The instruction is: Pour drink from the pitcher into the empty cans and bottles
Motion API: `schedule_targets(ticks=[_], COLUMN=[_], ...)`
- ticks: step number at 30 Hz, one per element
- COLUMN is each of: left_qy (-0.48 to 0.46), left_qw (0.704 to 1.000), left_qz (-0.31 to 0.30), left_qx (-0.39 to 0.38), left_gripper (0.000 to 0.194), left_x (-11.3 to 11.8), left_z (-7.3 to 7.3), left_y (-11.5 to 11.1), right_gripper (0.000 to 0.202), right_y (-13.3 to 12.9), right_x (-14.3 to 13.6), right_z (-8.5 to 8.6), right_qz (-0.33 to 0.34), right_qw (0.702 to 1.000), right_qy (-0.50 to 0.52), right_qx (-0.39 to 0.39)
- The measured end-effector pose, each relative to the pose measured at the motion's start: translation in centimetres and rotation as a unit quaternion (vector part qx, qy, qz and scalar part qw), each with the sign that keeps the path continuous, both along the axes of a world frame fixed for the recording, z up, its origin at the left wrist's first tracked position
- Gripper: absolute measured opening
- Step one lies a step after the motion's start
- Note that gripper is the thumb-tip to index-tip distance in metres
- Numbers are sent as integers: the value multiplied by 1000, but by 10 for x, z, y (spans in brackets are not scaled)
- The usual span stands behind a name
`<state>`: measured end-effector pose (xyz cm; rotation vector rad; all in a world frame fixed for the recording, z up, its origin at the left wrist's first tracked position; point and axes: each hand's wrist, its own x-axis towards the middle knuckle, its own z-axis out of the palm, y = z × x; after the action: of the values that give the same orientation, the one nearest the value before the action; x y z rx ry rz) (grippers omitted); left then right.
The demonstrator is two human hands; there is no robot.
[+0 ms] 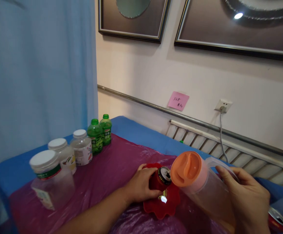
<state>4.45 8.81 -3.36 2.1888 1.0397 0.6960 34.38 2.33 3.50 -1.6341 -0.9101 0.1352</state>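
Note:
My left hand (145, 185) is wrapped round a red drink can (161, 177) whose silver top shows an open tab hole. Beneath the can lies a red scalloped dish (162, 209). My right hand (247, 195) grips the handle of a clear plastic pitcher (212, 198) with an orange lid (187, 169). The pitcher tilts toward the can, its lid close to the can's rim. Some yellowish liquid seems to show low in the pitcher. Whether anything flows from the lid I cannot tell.
Several clear jars with white lids (44, 159) and two green bottles (95, 136) stand along the left on a purple plastic sheet (122, 156) over a blue cover (129, 125). Another can (279, 217) is at the lower right. A radiator (192, 135) and a plugged-in cord (221, 136) line the wall.

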Motion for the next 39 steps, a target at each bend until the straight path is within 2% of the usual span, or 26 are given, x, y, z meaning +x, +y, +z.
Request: schedule_targets(ticks=[9, 39], left_qy=[4, -3], left_qw=[1000, 1000], left_qz=[-2, -1], left_qx=[10, 3], left_gripper=[61, 63], left_x=[0, 1], left_z=[1, 4], left_y=[0, -1], right_gripper=[51, 52], right_y=[-1, -2], right_x=[3, 1], right_z=[-4, -1], right_qz=[9, 10], right_qw=[1000, 1000], right_qy=[15, 21], right_qx=[-11, -15])
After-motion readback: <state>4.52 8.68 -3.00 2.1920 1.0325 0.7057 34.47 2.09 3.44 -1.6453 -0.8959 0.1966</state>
